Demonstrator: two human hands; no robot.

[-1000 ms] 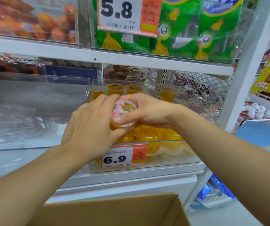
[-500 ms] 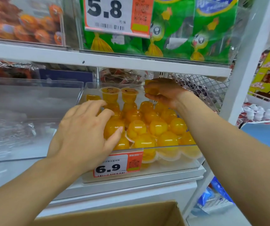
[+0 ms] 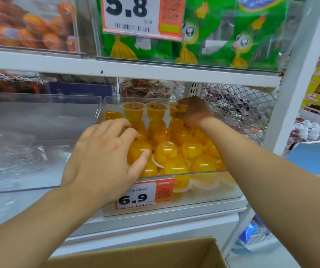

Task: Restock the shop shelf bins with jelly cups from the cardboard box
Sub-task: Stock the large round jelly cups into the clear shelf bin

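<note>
Right hand: the right hand (image 3: 193, 113) is reaching to the back of the clear bin (image 3: 203, 198), fingers closed around a jelly cup (image 3: 177, 110) and seating it on the rear stack.
Left hand: the left hand (image 3: 105, 157) is spreading open over the front-left cups, fingertips pressing on one orange dome (image 3: 137, 151), steadying rather than gripping, I'd say.
Jelly cups: they are filling the bin in rows, most lying dome-up, with a few stacked lid-up at the back.
Progress: this bin is looking close to full; the clear bin to its left (image 3: 39, 144) is sitting with no jelly cups in it, so I judge more restocking is waiting.
Cardboard box: the cardboard box (image 3: 155, 254) is standing open below the shelf, its contents out of sight.
Shelf: the white shelf (image 3: 155, 225) is carrying a 6.9 price tag (image 3: 145, 196) on the bin front.
Room: green snack bags (image 3: 222, 31) are crowding the tier above, and a wire mesh panel (image 3: 236, 109) is closing the right side.
</note>
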